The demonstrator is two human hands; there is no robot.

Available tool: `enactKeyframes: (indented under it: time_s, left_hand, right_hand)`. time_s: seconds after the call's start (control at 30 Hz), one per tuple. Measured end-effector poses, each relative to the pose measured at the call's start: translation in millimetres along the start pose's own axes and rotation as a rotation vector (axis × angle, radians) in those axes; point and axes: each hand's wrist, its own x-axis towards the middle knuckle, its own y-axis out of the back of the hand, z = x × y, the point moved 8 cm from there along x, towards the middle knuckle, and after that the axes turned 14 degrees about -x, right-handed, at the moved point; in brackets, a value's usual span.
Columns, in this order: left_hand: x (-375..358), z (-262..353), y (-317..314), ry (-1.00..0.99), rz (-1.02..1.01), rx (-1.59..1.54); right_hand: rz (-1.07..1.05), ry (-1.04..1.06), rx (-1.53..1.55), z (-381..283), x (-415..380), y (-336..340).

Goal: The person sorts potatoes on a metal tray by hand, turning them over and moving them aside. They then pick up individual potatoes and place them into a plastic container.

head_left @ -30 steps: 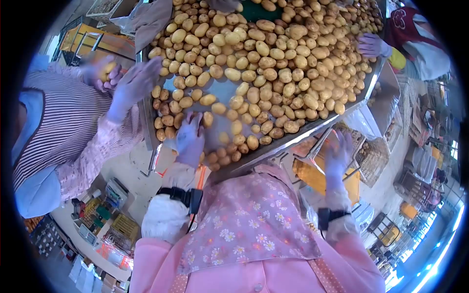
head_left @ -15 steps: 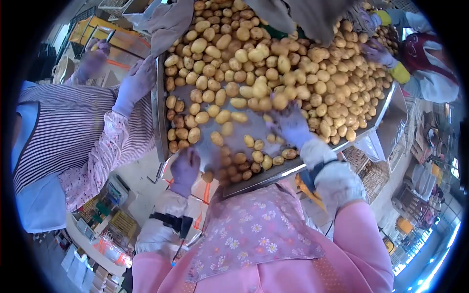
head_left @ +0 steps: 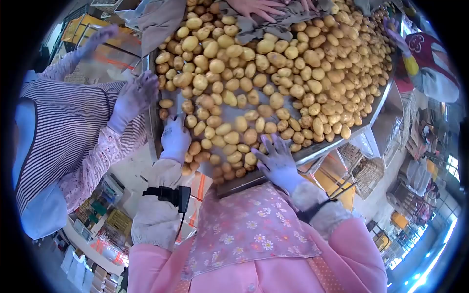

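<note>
Small yellow-brown potatoes [head_left: 234, 137] lie spread over a metal sorting table [head_left: 305, 157], heaped thickly toward the right and far side. My right hand [head_left: 279, 163], in a pale purple glove, rests at the near edge with fingers spread, its tips beside several potatoes and nothing held. At the left rim, my left hand [head_left: 175, 139] in the same kind of glove reaches in with fingers stretched out, against the potatoes there. Near the front corner, a few potatoes [head_left: 224, 172] look blurred around the table's low opening.
On the left a co-worker in a striped apron [head_left: 83, 132] has a gloved hand [head_left: 134, 97] at the table's rim. Across the table, a person's bare hands [head_left: 256, 7] lie on a grey cloth [head_left: 264, 27]. Another co-worker [head_left: 430, 63] stands at right. Woven baskets [head_left: 366, 178] sit below.
My left hand has moved up and onto the table's left side. My right hand has drawn back toward the near edge, and potatoes now cover more of the near surface. The grey cloth has shifted.
</note>
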Motion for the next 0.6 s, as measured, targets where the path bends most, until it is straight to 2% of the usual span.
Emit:
enactKeyframes:
  time_s: [0.07,0.1,0.13,0.17,0.2,0.23,0.27,0.3,0.33,0.37,0.4,0.43,0.47,0.5,0.57,0.6]
  left_hand:
    - [-8,-19,-6,0.016,0.062,-0.101]
    - [-13,-29,-9,0.038,0.130,-0.202]
    - [-20,-14,0,0.010,0.226,-0.361]
    - [-32,11,-7,0.003,0.195,-0.636]
    - [-52,38,-21,0.006,0.156,-0.908]
    - [-78,54,-51,0.028,0.072,-0.955]
    - [-96,103,-67,-0.108,-0.280,-0.785]
    - [-117,141,-78,-0.359,-0.383,-0.526]
    - [-132,154,-99,-0.516,-0.423,-0.433]
    - [-136,152,-102,-0.523,-0.427,-0.432]
    - [-138,143,-111,-0.465,-0.491,-0.419]
    - [-141,135,-116,-0.403,-0.554,-0.407]
    - [-141,130,-106,-0.452,-0.461,-0.393]
    - [-143,122,-102,-0.456,-0.464,-0.399]
    - [-145,106,-98,-0.389,-0.442,-0.286]
    - [-143,97,-102,-0.284,-0.460,-0.228]
  right_hand:
    - [-0.001,-0.038,-0.031,9,-33,2]
    - [-0.002,-0.112,0.160,18,-46,-6]
    - [0.001,-0.187,0.351,27,-54,-12]
    - [0.007,-0.201,0.350,21,-54,-13]
    - [0.147,-0.431,1.034,22,-53,-18]
    - [0.298,-0.650,1.719,13,-52,-32]
    - [0.287,-0.812,1.840,1,-40,-17]
    - [0.293,-0.813,1.841,1,-39,-38]
    - [0.242,-0.791,1.797,0,-39,-74]
    - [0.193,-0.772,1.752,-2,-34,-73]
    - [0.077,-0.908,1.926,8,-63,-72]
    - [0.157,-0.893,1.570,34,-81,-64]
    - [0.360,-0.890,1.444,58,-103,-65]
    - [0.417,-0.988,1.458,78,-130,-59]
    - [0.437,-1.043,1.397,100,-161,-51]
    - [0.443,-1.043,1.395,102,-163,-54]
